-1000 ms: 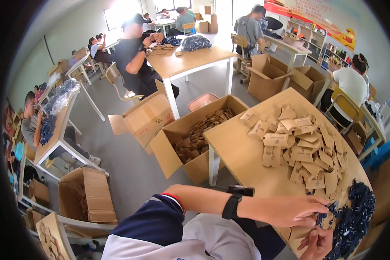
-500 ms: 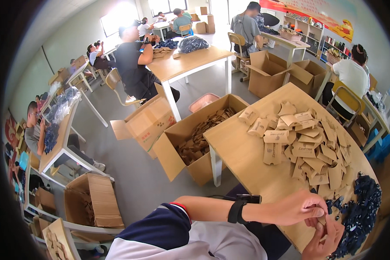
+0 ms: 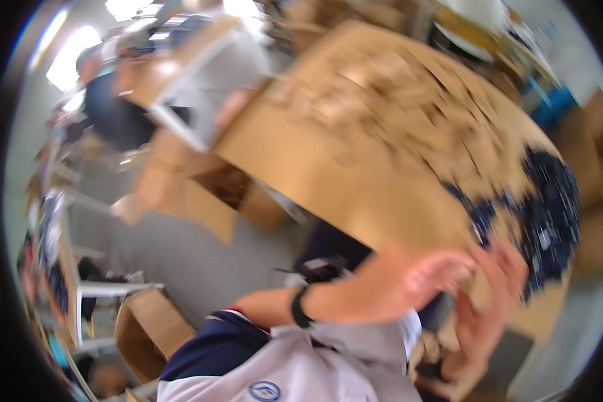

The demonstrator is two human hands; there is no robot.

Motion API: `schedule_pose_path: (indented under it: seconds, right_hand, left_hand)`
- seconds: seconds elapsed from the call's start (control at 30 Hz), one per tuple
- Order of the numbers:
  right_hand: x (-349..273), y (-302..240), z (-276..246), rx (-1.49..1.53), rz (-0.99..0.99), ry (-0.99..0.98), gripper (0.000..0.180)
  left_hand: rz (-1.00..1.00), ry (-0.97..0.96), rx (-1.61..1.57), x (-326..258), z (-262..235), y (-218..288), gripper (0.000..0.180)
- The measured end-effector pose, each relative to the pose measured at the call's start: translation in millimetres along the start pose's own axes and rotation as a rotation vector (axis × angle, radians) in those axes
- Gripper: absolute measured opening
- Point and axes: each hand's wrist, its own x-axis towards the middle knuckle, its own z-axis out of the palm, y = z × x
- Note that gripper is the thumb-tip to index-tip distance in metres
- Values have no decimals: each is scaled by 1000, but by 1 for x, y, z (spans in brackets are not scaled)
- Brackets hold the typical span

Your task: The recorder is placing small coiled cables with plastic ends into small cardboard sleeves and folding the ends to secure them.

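- We see the left grip point(image 3: 439, 273) with its fingers bent inward; because of the blur, we cannot tell if something is held in it.
- Just beside it we see the right grip point(image 3: 490, 285), its fingers stretched upward in the view; whether they hold a thing, we also cannot tell.
- Around the left wrist we see a black band point(image 3: 301, 307), and on the upper arm a navy sleeve point(image 3: 224, 348) of a pale shirt point(image 3: 335, 372).
- Near the right fingertips we find some small dark blue pieces point(image 3: 479, 216), lying on the surface point(image 3: 315, 177).
- To the right of these pieces is the larger dark blue heap point(image 3: 549, 214), near the edge of the same wooden surface.
- Farther from the hands, we see many brown card pieces point(image 3: 409, 107) spread in a pile, apart from both grips.
- Left of the surface, on the grey floor point(image 3: 201, 261), we notice an open carton point(image 3: 204, 211), and lower down another carton point(image 3: 157, 321).
- At the upper left we make out a person in a dark top point(image 3: 117, 114), beside a white-legged table point(image 3: 194, 74), both blurred.
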Motion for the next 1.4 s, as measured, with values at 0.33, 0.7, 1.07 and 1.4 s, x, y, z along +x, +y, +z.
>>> schedule_pose_path:
  seconds: [0.33,0.7,1.07,1.4]
  right_hand:
    - [-12,47,14,1004,282,-866,35]
    - [-27,50,26,1504,375,-875,23]
    - [-27,24,36,1498,868,203,40]
    - [-59,32,41,922,242,497,28]
  left_hand:
    - [-315,-561,-219,23,-11,0,17]
    - [-212,-329,-205,10,-5,-16,22]
    - [361,-175,333,19,29,-24,22]
    - [272,138,114,11,61,-35,17]
